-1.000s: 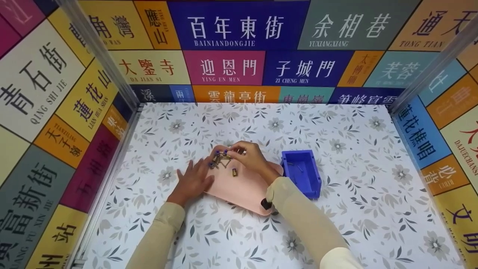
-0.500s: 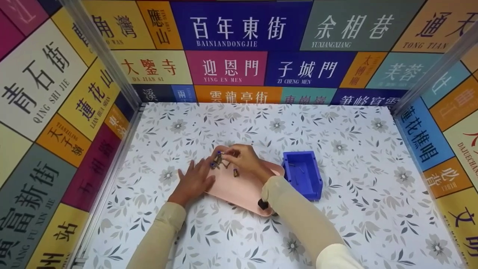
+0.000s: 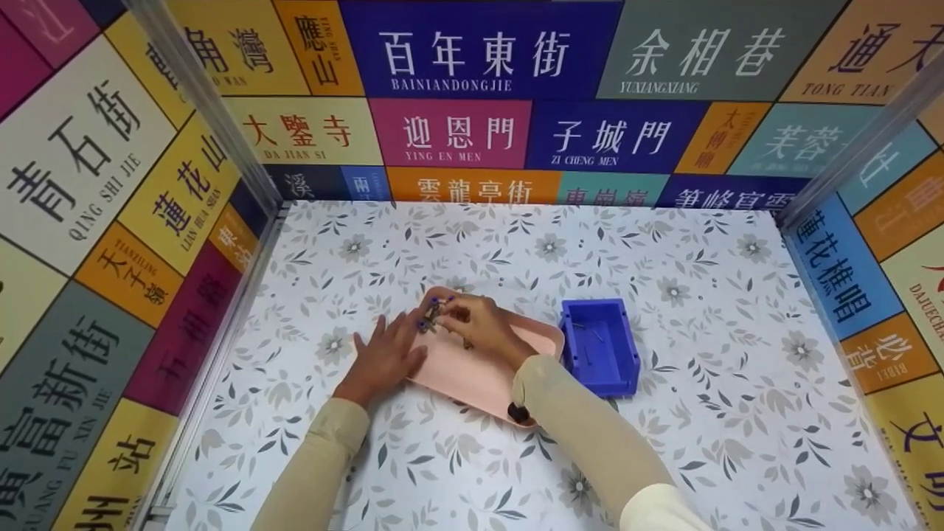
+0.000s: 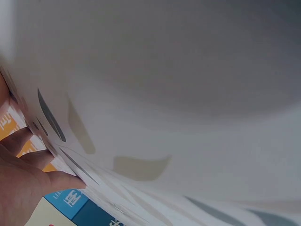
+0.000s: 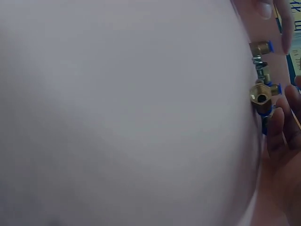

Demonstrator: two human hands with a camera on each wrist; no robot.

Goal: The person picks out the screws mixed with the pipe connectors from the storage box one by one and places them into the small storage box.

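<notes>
A pink tray (image 3: 472, 383) lies slanted on the table, with a small cluster of brass fittings (image 3: 430, 321) with blue collars near its far left end. In the right wrist view, a brass fitting (image 5: 261, 95) shows its open threaded end, beside silvery metal pieces (image 5: 257, 61). My right hand (image 3: 483, 324) reaches over the tray, thumb and fingers bent around the cluster; I cannot tell whether they pinch a piece. The same right hand (image 5: 287, 136) is close beside the fittings in its wrist view. My left hand (image 3: 383, 354) rests flat with spread fingers at the tray's left edge.
A blue bin (image 3: 630, 346) stands just right of the tray, with a few thin screws (image 3: 596, 333) inside. A floral cloth (image 3: 708, 442) covers the table. Walls with printed street signs (image 3: 450, 133) enclose the back and both sides.
My right hand has shifted slightly within the cluster, its fingertips drawing a little toward me. It now partly covers the lone fitting nearer the tray's middle. My left hand has stayed in place.
</notes>
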